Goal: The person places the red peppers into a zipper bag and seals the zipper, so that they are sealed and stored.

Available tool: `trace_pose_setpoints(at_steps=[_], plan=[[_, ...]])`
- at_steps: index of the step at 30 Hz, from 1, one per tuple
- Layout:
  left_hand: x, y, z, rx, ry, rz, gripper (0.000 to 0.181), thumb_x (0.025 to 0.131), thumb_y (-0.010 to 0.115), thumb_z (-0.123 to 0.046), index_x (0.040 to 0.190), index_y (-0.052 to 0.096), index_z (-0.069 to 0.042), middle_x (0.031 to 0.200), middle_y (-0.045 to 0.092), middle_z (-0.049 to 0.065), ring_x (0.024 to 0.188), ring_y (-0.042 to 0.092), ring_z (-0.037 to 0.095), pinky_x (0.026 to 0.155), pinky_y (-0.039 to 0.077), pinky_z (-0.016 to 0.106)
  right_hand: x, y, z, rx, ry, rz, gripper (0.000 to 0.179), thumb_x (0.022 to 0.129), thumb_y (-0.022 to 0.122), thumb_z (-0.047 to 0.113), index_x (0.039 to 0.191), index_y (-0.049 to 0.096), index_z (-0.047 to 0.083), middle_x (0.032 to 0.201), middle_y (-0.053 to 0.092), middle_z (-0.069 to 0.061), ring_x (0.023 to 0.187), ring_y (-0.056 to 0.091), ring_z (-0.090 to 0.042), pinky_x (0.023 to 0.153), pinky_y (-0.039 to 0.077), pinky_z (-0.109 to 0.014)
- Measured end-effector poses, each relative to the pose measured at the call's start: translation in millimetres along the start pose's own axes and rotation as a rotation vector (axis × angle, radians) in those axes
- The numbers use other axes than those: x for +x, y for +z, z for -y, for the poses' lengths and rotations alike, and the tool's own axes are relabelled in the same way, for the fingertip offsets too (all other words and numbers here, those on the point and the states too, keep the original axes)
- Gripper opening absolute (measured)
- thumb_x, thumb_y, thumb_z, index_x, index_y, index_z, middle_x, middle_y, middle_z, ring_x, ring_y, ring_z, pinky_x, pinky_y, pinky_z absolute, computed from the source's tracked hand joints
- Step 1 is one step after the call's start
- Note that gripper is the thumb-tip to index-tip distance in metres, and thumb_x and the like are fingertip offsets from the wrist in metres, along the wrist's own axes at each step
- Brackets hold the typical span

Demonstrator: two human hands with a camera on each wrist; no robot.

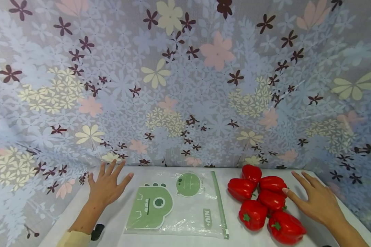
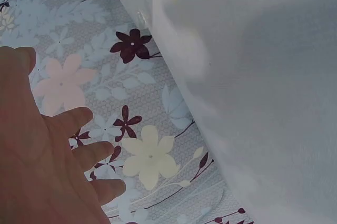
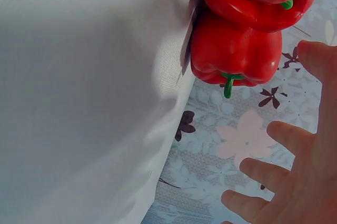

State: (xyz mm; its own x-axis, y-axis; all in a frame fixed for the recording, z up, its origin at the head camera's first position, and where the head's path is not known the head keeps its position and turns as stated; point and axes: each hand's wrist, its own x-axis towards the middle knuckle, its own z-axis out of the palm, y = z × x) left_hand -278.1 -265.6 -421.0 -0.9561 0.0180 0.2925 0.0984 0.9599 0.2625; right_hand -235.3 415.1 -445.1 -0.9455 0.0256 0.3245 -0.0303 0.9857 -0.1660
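Observation:
My left hand [image 1: 106, 187] is spread with straight fingers over the left side of the white table, holding nothing. To its right lies a flat clear zip bag [image 1: 191, 212] with a green monster print and a green closure strip along its right edge. Several red bell peppers [image 1: 253, 215] with green stems sit in a cluster right of the bag. Beside them my right hand [image 1: 318, 199] is spread too, its thumb close to the peppers; whether it touches one I cannot tell. In the right wrist view a red bell pepper [image 3: 237, 50] shows near the extended fingers.
A floral cloth [image 1: 185, 85] hangs behind the table and along its sides. The white tabletop [image 1: 111, 226] ends against that cloth at the back. A small black object [image 1: 97, 232] is at my left wrist.

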Motion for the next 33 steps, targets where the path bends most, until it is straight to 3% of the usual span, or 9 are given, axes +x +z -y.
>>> trace_pose_setpoints(at_steps=[7,17,23,33], plan=[[-0.6,-1.8,-1.8,-0.011,0.005,-0.015,0.083,0.103,0.042,-0.074,0.165,0.04,-0.02,0.17,0.032,0.021,0.156,0.015,0.057,0.11,0.007,0.087,0.1,-2.2,0.6,0.011,-0.01,0.012,0.093,0.096,0.065,0.066,0.156,0.044,-0.001,0.145,0.042,-0.044,0.12,0.048,-0.069,0.092,0.039,-0.085],[-0.1,-0.3,-3.9,0.005,0.016,-0.047,0.08,0.104,0.043,-0.071,0.161,0.046,-0.015,0.164,0.04,0.024,0.152,0.026,0.057,0.109,0.023,0.083,0.1,-3.2,0.0,0.049,0.019,0.045,0.095,0.094,0.063,0.071,0.152,0.047,-0.003,0.144,0.042,-0.042,0.122,0.046,-0.067,0.089,0.042,-0.083],[0.0,1.8,-5.7,-0.011,0.039,-0.09,0.077,0.104,0.048,-0.067,0.154,0.054,-0.009,0.156,0.05,0.026,0.144,0.044,0.053,0.102,0.039,0.079,-2.0,-4.8,4.6,0.062,0.011,0.008,0.09,0.093,0.067,0.068,0.145,0.054,-0.004,0.14,0.046,-0.041,0.12,0.048,-0.064,0.09,0.041,-0.083],[-0.7,1.1,-14.3,-0.061,0.087,-0.122,0.074,0.105,0.053,-0.062,0.147,0.059,-0.001,0.147,0.058,0.026,0.133,0.056,0.051,0.097,0.047,0.073,-4.2,-10.6,16.9,0.087,-0.018,-0.048,0.081,0.093,0.072,0.063,0.136,0.062,-0.005,0.135,0.053,-0.039,0.117,0.051,-0.061,0.09,0.042,-0.081]])
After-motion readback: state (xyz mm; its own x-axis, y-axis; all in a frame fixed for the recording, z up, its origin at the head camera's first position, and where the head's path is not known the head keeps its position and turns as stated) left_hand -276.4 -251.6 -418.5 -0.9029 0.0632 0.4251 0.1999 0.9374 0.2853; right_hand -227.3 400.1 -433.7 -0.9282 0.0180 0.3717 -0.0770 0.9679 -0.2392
